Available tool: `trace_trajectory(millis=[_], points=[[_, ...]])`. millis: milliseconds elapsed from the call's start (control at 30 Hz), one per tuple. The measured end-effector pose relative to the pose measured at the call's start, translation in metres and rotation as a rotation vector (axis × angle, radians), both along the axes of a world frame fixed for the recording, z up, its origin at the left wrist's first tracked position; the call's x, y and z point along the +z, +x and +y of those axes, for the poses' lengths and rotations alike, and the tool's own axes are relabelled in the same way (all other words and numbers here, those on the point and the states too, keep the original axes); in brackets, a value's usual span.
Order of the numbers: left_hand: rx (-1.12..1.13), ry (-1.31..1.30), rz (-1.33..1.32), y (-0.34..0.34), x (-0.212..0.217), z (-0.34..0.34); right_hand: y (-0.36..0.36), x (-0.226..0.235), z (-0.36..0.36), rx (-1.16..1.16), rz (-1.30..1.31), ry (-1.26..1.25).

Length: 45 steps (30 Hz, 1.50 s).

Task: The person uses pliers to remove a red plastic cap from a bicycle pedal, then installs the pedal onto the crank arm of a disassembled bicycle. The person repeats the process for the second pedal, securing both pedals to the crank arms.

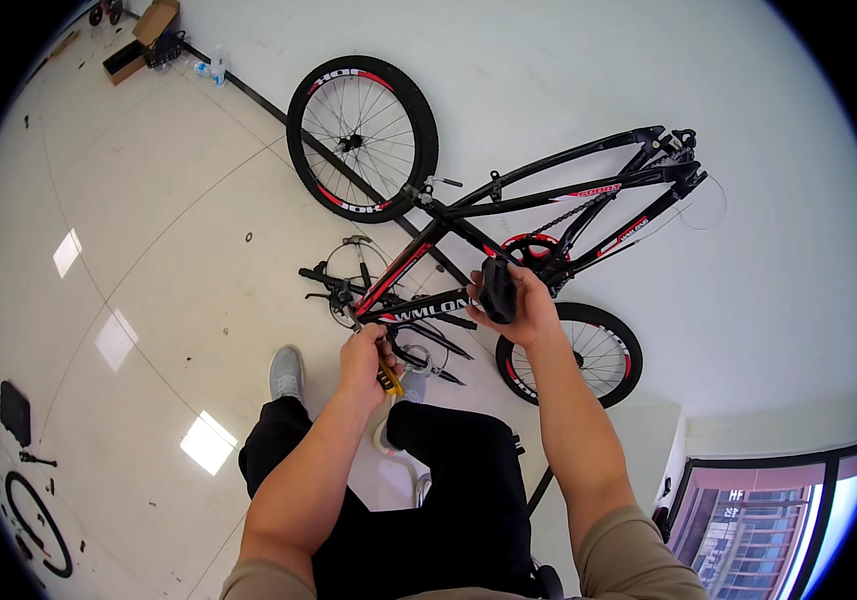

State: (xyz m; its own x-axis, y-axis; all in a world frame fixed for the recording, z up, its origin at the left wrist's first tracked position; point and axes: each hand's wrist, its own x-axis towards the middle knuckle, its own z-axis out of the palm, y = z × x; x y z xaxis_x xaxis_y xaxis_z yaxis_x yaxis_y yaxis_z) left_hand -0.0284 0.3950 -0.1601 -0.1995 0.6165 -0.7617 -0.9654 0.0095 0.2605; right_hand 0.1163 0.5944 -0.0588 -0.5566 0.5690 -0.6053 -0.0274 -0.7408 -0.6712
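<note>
A dark black thing (pixel 496 290) sits in the right hand (pixel 520 305), with the thumb on the far side and the fingers curled round it. I cannot tell for sure what it is. It is held up in front of the person, and from here it hides a bit of the bike frame (pixel 598 190).

The left hand (pixel 366 360) is lower and to the left. Its fingers are bent tight round a yellow tool (pixel 388 380), and the yellow handle pokes out under the hand. The tool's front end is hard to see. The 2 hands are well apart.

The bike frame is black and red, and its low end comes close to the left hand. Near that end is a black handlebar (pixel 320 278) with wires round it. There are 2 wheels: 1 wheel (pixel 351 142) is past the frame, and the other wheel (pixel 576 355) is behind the right arm.

The person's 2 gray shoes (pixel 288 375) are on the shiny floor (pixel 168 290). Farther off are a black hoop (pixel 17 503) and a brown box (pixel 123 62).
</note>
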Motion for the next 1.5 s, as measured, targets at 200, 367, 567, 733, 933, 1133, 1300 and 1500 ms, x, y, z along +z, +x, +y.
trace_trajectory(millis=[200,367,567,733,933,1133,1300,1500], points=[[-0.029,0.005,-0.025,0.002,0.002,0.0,-0.006,0.003,-0.002,-0.112,0.028,-0.117],[-0.025,-0.001,-0.005,0.005,0.003,-0.002,-0.01,0.018,-0.001,-0.192,-0.037,-0.175],[-0.02,0.002,-0.013,0.005,0.0,-0.002,-0.016,0.021,0.008,-0.199,-0.259,-0.205],[-0.016,0.005,-0.013,0.005,0.002,-0.002,-0.013,0.008,0.014,-0.19,-0.261,-0.173],[-0.009,-0.014,-0.029,0.007,0.001,0.001,-0.02,0.011,0.02,-0.169,-0.425,-0.071],[0.002,-0.002,-0.02,0.012,0.002,0.003,-0.023,0.018,0.022,-0.155,-0.485,0.013],[-0.022,0.006,0.021,0.013,-0.002,0.002,-0.027,0.019,0.018,-0.159,-0.49,0.044],[-0.028,0.028,0.034,0.015,-0.009,0.005,-0.03,0.02,0.023,-0.168,-0.523,0.101]])
